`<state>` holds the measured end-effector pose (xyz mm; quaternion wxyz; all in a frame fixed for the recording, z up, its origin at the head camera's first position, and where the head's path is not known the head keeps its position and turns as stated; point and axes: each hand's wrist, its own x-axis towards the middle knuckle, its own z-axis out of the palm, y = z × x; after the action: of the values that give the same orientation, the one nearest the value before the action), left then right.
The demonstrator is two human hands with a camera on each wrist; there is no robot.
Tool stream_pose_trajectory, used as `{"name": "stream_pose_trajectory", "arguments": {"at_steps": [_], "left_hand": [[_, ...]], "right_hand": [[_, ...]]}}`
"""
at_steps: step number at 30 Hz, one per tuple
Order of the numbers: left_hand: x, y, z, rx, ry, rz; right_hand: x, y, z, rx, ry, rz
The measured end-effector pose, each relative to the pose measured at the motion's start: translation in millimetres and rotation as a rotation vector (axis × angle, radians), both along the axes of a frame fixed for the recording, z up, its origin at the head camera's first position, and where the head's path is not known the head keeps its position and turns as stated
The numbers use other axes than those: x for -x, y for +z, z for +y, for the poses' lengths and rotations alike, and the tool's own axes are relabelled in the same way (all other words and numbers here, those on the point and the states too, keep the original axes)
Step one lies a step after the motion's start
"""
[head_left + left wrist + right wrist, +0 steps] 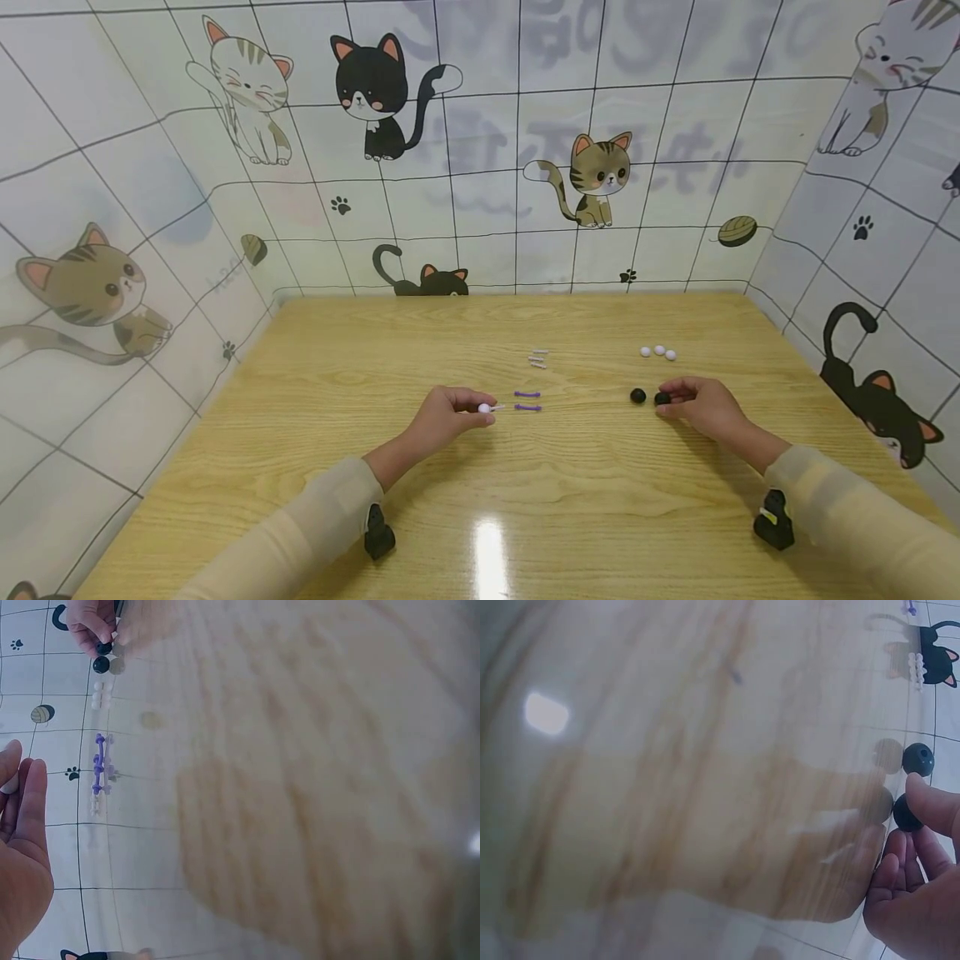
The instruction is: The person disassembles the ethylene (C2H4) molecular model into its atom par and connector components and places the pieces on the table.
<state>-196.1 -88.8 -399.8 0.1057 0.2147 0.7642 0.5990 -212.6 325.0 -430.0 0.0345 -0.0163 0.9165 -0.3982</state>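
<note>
My left hand (447, 418) pinches a small white ball (484, 408) between thumb and fingers; a thin white stick (498, 407) points rightward from it. In the left wrist view that ball is mostly covered by the fingers. My right hand (705, 407) has its thumb and fingertips around a black ball (662, 399) at the tabletop. Just left of it sits a second black ball (918, 760), which shows a hole in the right wrist view. Two purple rods (527, 394) with knobbed ends lie to the right of my left hand.
Behind the purple rods lie three short white sticks (537, 358). Three white balls (659, 351) rest farther back, beyond the black balls. The wooden table (360, 350) meets cat-printed cloth walls (487, 208) at its back and sides.
</note>
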Motion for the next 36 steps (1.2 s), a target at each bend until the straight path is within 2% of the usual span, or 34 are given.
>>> {"name": "stream_pose_trajectory", "arguments": {"at_steps": [13, 21, 25, 29, 32, 36], "left_hand": [[-1.9, 2.2, 1, 0.011, 0.008, 0.004], [12.9, -23.3, 0, -0.011, 0.0, 0.018], [14.1, -26.9, 0, -0.045, -0.03, 0.035], [13.8, -27.2, 0, -0.043, -0.04, 0.045], [13.8, -26.5, 1, -0.042, -0.038, 0.035], [13.2, -24.4, 4, -0.074, -0.048, -0.011]], "right_hand": [[-1.7, 7.2, 5, 0.009, -0.01, 0.01], [0.6, 23.9, -2, 0.05, -0.028, 0.064], [0.0, 34.1, -18, 0.097, -0.038, 0.104], [-1.7, 40.4, -42, 0.156, -0.012, 0.137], [-3.3, 42.0, -63, 0.213, 0.03, 0.149], [-6.1, 41.2, -91, 0.28, 0.086, 0.122]]}}
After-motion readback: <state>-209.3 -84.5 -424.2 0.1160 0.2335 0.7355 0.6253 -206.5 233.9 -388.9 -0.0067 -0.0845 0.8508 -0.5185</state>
